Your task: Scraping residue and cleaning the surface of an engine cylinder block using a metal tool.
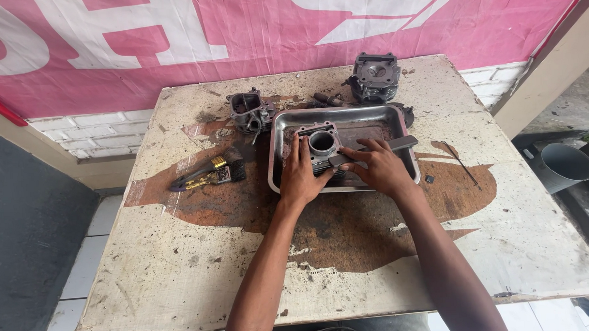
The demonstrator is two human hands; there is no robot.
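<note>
Left hand (299,175) flat against engine cylinder (322,147), bore upward, right hand (381,169) gripping scraper (379,147) lying left-right

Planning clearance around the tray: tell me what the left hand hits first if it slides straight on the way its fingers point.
The left hand already rests against the engine cylinder in the metal tray; that cylinder comes first, then probably the tray's far wall.

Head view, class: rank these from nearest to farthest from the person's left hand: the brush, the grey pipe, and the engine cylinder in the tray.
From the left hand:
1. Engine cylinder, under the hand, in the metal tray.
2. Brush, on the table to the hand's left.
3. Grey pipe, off the table, far right.
</note>
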